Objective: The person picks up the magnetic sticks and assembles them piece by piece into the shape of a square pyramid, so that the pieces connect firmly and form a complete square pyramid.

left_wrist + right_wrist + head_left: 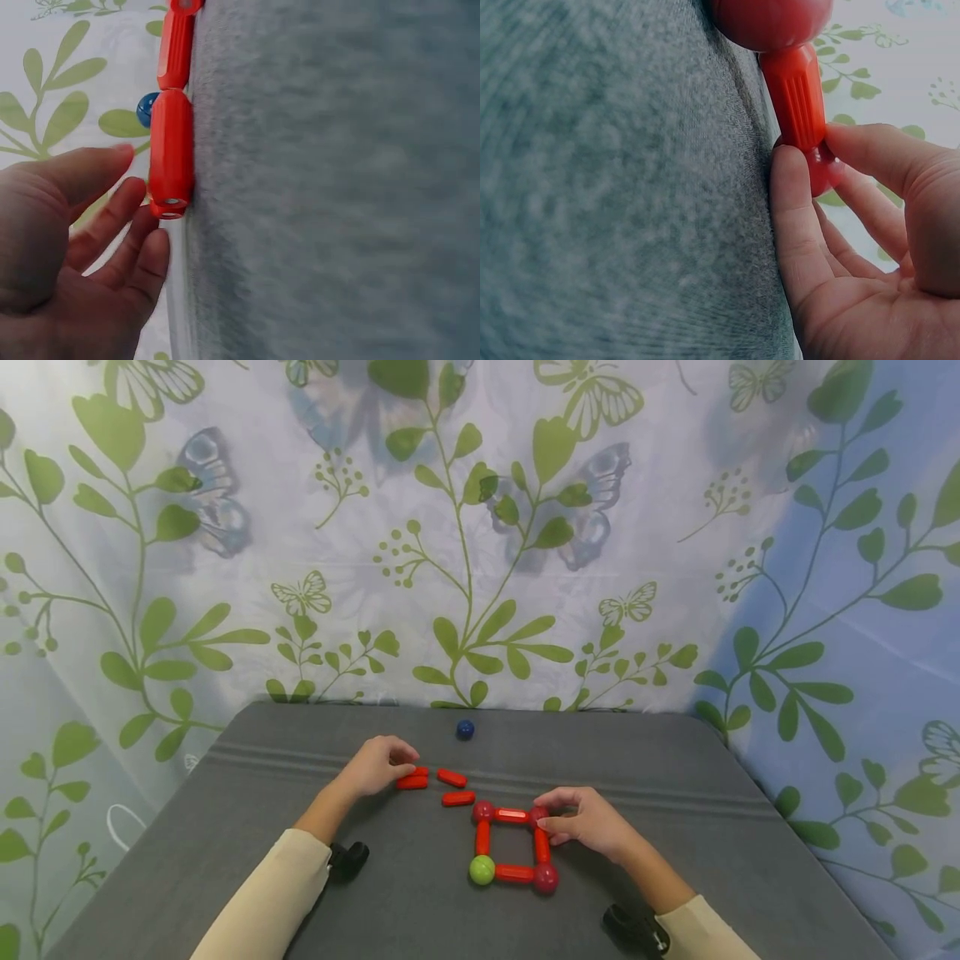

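Observation:
A square of red rods (514, 873) joined by balls lies flat on the table. Three of its corners are red balls, and the near left one is a yellow-green ball (482, 869). My right hand (587, 821) pinches the far right red ball (826, 177), close to the end of the right side rod (795, 94). Over on the left, my left hand (377, 766) hovers at two loose red rods (171, 150) lying side by side. Its thumb and fingers are parted beside the rods' ends, with no rod between them; whether a fingertip touches them I cannot tell.
Two more loose red rods (458, 797) lie between the left hand and the square. A dark blue ball (465, 729) sits toward the back of the grey table (420, 910). Behind the table hangs a leaf-and-butterfly patterned curtain (352, 568).

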Demonstrator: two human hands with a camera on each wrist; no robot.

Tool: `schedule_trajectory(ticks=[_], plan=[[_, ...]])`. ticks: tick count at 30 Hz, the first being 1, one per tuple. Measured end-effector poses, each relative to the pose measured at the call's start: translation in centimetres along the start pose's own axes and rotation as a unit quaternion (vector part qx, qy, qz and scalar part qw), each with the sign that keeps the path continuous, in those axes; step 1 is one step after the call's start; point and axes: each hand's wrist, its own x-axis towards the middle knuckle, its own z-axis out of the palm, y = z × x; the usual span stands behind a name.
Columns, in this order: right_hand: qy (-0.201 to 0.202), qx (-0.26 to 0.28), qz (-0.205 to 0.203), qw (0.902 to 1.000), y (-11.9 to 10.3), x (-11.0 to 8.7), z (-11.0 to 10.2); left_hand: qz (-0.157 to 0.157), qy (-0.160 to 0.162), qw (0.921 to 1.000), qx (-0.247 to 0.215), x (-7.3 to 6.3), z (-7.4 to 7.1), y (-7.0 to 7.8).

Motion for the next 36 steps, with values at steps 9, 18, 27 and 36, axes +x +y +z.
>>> schedule_trajectory(ticks=[9,18,27,36], plan=[[0.003,0.0,0.006,1.0,0.0,0.0,0.0,-0.019,-0.061,0.9979,0.006,1.1,-0.4,0.0],[0.001,0.007,0.005,1.0,0.2,0.0,0.0,-0.032,-0.079,0.9962,0.018,1.6,-0.1,-0.2],[0.002,0.006,0.005,1.0,0.2,0.0,0.0,-0.032,-0.083,0.9957,0.025,2.0,0.1,0.0],[-0.003,-0.002,0.0,1.0,0.2,0.1,-0.1,-0.039,-0.089,0.9948,0.03,2.0,-0.2,0.0]])
